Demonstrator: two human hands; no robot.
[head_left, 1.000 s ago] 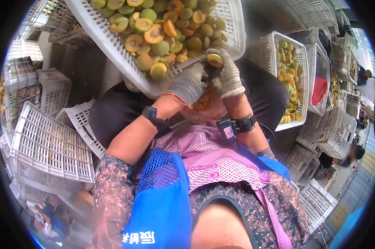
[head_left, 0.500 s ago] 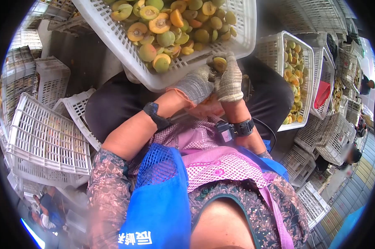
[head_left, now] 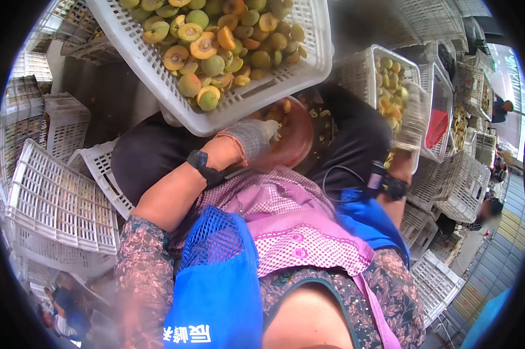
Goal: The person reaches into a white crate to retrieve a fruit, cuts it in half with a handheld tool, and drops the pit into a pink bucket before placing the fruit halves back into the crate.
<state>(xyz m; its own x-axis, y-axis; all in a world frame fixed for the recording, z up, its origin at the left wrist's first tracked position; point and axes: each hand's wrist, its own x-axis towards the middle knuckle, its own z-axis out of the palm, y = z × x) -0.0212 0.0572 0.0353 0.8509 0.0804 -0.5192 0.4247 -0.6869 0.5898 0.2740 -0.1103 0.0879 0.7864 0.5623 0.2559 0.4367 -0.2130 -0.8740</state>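
My left hand [head_left: 252, 140], in a grey knitted glove, is over the red bowl [head_left: 302, 135] between my knees. Its fingers are curled together; whatever they may hold is hidden. Small yellowish bits lie in the bowl. My right hand [head_left: 411, 116], also gloved, is stretched out to the right at a white crate [head_left: 364, 75] of fruit halves [head_left: 392, 104]. Motion smears its fingers, so its grip cannot be made out. In front of me, a white crate [head_left: 201, 125] holds cut and whole apricot-like fruit [head_left: 213, 65].
Stacked white crates [head_left: 64, 198] stand on my left. More crates [head_left: 463, 183] are on the right, one with a red item [head_left: 437, 129] in it. Fruit scraps lie on the floor beyond the bowl. Other people [head_left: 501, 110] are in the background.
My hands, together at a piece of fruit before, have parted. The right has swung out to the side crate; the left has shifted slightly left and down, and the red bowl shows more.
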